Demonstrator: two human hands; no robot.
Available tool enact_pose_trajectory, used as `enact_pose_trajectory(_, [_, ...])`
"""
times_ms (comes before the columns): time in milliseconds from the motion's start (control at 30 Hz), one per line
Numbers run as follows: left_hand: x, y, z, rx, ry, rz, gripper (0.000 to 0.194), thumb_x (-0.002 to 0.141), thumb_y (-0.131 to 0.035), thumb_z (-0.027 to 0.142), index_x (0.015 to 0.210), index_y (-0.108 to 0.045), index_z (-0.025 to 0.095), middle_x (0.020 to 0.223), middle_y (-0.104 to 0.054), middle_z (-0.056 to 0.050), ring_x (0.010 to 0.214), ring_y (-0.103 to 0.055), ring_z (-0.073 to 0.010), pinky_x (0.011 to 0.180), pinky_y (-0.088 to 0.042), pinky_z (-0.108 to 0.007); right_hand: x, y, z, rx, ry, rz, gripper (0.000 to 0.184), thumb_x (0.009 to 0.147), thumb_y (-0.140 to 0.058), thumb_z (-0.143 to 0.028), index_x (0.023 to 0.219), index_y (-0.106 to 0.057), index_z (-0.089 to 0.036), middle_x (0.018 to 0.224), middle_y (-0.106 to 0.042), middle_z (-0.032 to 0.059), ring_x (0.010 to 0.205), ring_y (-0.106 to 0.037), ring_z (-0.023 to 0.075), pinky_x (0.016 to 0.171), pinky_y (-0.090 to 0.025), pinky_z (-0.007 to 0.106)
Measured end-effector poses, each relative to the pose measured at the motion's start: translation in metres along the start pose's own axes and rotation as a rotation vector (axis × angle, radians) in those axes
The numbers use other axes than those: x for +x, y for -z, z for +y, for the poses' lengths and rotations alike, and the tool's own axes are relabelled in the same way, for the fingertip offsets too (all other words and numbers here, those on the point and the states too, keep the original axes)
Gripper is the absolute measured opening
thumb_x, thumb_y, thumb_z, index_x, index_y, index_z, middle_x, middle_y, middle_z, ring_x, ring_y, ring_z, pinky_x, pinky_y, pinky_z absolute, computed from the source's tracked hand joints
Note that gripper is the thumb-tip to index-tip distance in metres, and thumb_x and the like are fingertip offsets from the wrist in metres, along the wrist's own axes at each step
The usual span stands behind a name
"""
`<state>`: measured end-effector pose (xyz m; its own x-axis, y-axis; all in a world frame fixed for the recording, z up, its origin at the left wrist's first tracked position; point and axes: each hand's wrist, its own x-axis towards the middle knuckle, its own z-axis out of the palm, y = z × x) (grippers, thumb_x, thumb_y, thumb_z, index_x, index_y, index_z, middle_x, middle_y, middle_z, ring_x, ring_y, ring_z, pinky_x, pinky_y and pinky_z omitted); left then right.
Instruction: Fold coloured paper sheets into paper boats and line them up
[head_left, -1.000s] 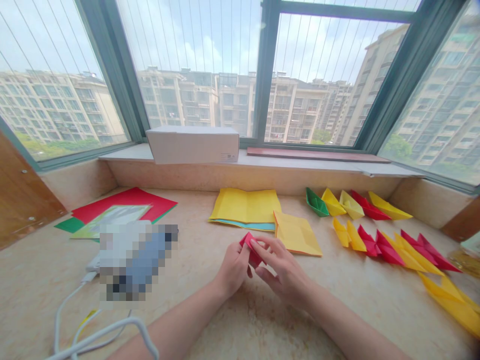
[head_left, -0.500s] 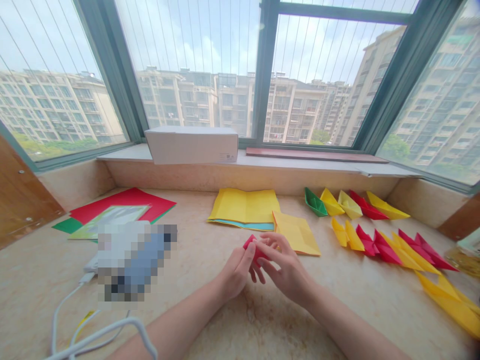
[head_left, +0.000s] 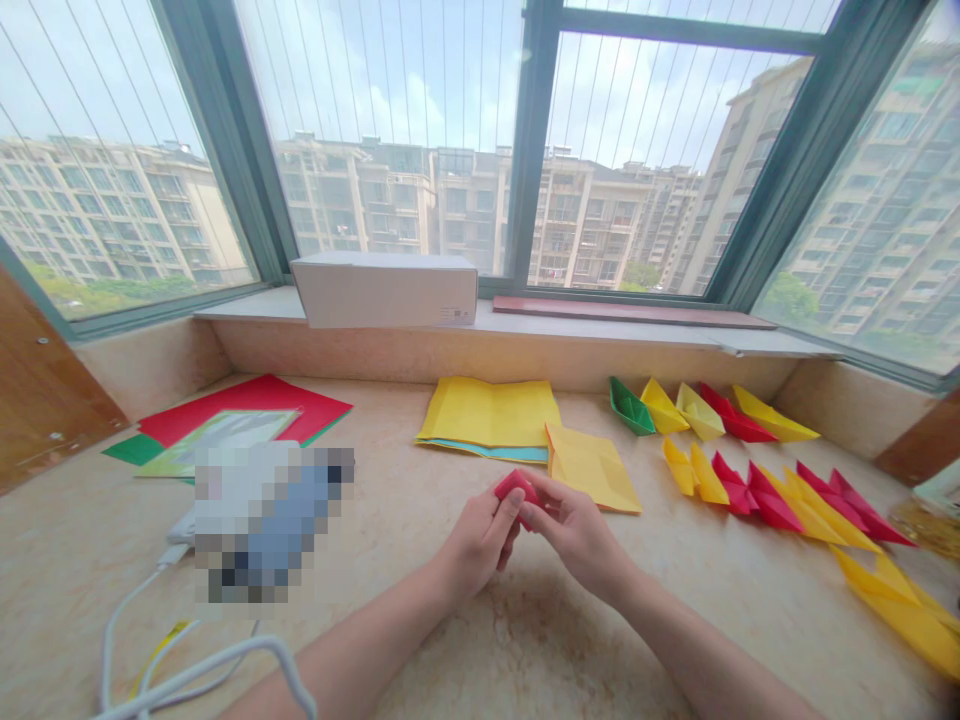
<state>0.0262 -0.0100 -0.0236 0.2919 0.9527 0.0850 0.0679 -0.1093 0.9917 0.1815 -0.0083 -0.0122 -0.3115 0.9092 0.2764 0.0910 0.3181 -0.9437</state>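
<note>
A small folded piece of red paper [head_left: 511, 484] is held between both hands above the stone counter, most of it covered by fingers. My left hand [head_left: 484, 535] is closed on its left side, thumb pressed across the front. On the other side, my right hand [head_left: 574, 525] pinches the paper, with its thumb low and its fingers behind. Just beyond the hands lie a folded orange-yellow paper [head_left: 596, 470] and a creased yellow sheet [head_left: 491, 412] with a blue layer beneath.
Folded paper boats, such as a green one [head_left: 631, 408], and other folded shapes stand in rows at right. At left are red sheets [head_left: 247, 400], a blurred-out device [head_left: 292, 525] and white cables [head_left: 217, 655]. A white box [head_left: 386, 292] sits on the windowsill.
My right fingers have closed in on the red paper from a looser, spread pose. My left thumb now lies across its front. The surrounding things stay in place.
</note>
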Motion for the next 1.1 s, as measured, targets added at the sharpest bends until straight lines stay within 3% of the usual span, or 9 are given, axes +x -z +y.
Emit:
enact_pose_trajectory(200, [0.0012, 0.0054, 0.0093, -0.019, -0.067, 0.129, 0.041, 0.089, -0.051, 0.056, 0.085, -0.057, 0.016, 0.053, -0.05, 0.006, 0.034, -0.045, -0.0067, 0.033, -0.032, -0.017, 0.0024, 0.0045, -0.0025, -0.017, -0.048, 0.051, 0.026, 0.085, -0.065, -0.041, 0.092, -0.074, -0.017, 0.08, -0.072, 0.004, 0.074, -0.062, 0.0187, 0.069, -0.05, 0.03])
enact_pose_trajectory(300, [0.0028, 0.0089, 0.011, -0.024, -0.067, 0.17, 0.039, 0.089, -0.052, 0.054, 0.081, -0.055, 0.017, 0.056, -0.053, 0.005, 0.034, -0.047, -0.0062, 0.034, -0.033, -0.016, 0.0033, 0.0052, -0.0002, 0.018, -0.067, 0.082, 0.029, 0.084, -0.067, -0.042, 0.099, -0.074, -0.018, 0.086, -0.073, 0.0051, 0.079, -0.064, 0.0202, 0.072, -0.051, 0.031])
enact_pose_trajectory(400, [0.0036, 0.0099, 0.011, -0.014, -0.063, 0.216, 0.039, 0.092, -0.046, 0.054, 0.08, -0.052, 0.017, 0.061, -0.057, 0.003, 0.035, -0.05, -0.0068, 0.033, -0.032, -0.016, 0.0045, 0.0063, 0.0012, 0.059, -0.115, 0.129, 0.045, 0.084, -0.065, -0.049, 0.115, -0.069, -0.016, 0.081, -0.072, 0.0054, 0.069, -0.062, 0.0175, 0.063, -0.049, 0.029])
enact_pose_trajectory(533, [0.0036, 0.0085, 0.0098, 0.029, -0.079, 0.303, 0.04, 0.094, -0.039, 0.054, 0.079, -0.049, 0.018, 0.062, -0.057, 0.004, 0.035, -0.049, -0.0063, 0.034, -0.032, -0.017, 0.0056, 0.0082, 0.0005, 0.032, -0.14, -0.009, 0.045, 0.088, -0.056, -0.055, 0.093, -0.073, -0.013, 0.073, -0.07, 0.0057, 0.056, -0.057, 0.0129, 0.054, -0.043, 0.025])
enact_pose_trajectory(633, [0.004, 0.0073, 0.0066, 0.042, -0.073, 0.304, 0.04, 0.095, -0.036, 0.054, 0.079, -0.048, 0.019, 0.058, -0.051, 0.006, 0.034, -0.047, -0.0061, 0.034, -0.032, -0.016, 0.0049, 0.008, -0.0005, 0.004, -0.148, -0.03, 0.047, 0.087, -0.056, -0.057, 0.073, -0.069, -0.014, 0.066, -0.069, 0.0053, 0.054, -0.058, 0.0134, 0.053, -0.045, 0.026])
enact_pose_trajectory(800, [0.0055, 0.007, 0.0039, 0.028, -0.048, 0.224, 0.042, 0.093, -0.038, 0.058, 0.077, -0.046, 0.02, 0.054, -0.05, 0.007, 0.033, -0.044, -0.0067, 0.034, -0.03, -0.017, 0.0039, 0.0065, -0.0024, -0.019, -0.103, 0.018, 0.053, 0.09, -0.049, -0.061, 0.061, -0.057, -0.018, 0.054, -0.06, 0.0022, 0.05, -0.055, 0.0138, 0.051, -0.045, 0.026])
enact_pose_trajectory(900, [0.0053, 0.007, 0.0065, 0.055, -0.046, 0.252, 0.041, 0.092, -0.04, 0.059, 0.075, -0.043, 0.021, 0.046, -0.044, 0.009, 0.03, -0.04, -0.0073, 0.033, -0.029, -0.018, 0.0035, 0.0041, -0.0043, 0.048, -0.105, 0.011, 0.05, 0.09, -0.048, -0.061, 0.07, -0.06, -0.017, 0.058, -0.059, 0.0014, 0.051, -0.056, 0.0135, 0.052, -0.046, 0.027])
enact_pose_trajectory(1033, [0.0037, 0.0061, 0.0095, 0.088, -0.075, 0.301, 0.042, 0.094, -0.034, 0.059, 0.075, -0.043, 0.022, 0.044, -0.042, 0.009, 0.031, -0.04, -0.0089, 0.035, -0.031, -0.019, 0.0015, 0.0004, -0.0062, 0.166, -0.097, -0.032, 0.045, 0.086, -0.063, -0.053, 0.114, -0.061, -0.017, 0.073, -0.065, 0.0008, 0.06, -0.062, 0.0142, 0.059, -0.052, 0.028])
enact_pose_trajectory(1100, [0.0028, 0.0053, 0.0098, 0.11, -0.087, 0.293, 0.043, 0.095, -0.032, 0.058, 0.075, -0.043, 0.022, 0.043, -0.043, 0.009, 0.032, -0.041, -0.0093, 0.036, -0.032, -0.02, 0.0004, -0.0002, -0.0054, 0.167, -0.08, -0.003, 0.041, 0.087, -0.062, -0.052, 0.107, -0.063, -0.017, 0.074, -0.066, 0.0019, 0.059, -0.064, 0.0144, 0.059, -0.052, 0.028])
